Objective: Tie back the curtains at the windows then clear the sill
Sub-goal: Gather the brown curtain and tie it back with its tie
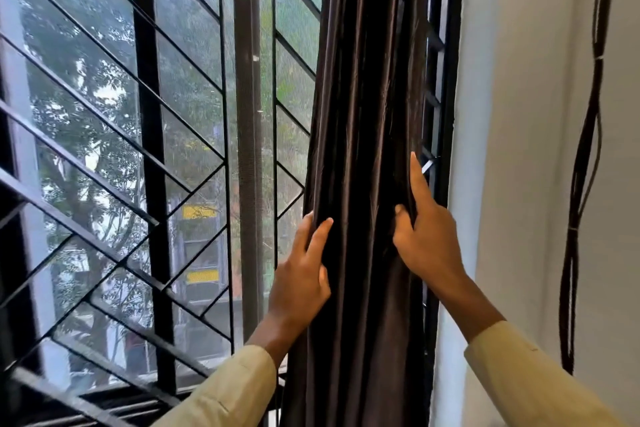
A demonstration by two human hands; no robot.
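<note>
While both hands bunch dark curtain [363,156] (no readable writing): left hand [301,277], right hand [427,236].

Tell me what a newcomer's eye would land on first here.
First, the dark curtain, gathered into a tall bunch right of centre, with the left hand and right hand pressing it from either side. Next, the black slanted window grille filling the left, with trees beyond.

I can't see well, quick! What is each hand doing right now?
Left hand: fingers curled on the left edge of the dark curtain, gripping it.
Right hand: pinching the curtain's right folds, forefinger pointing up.
</note>
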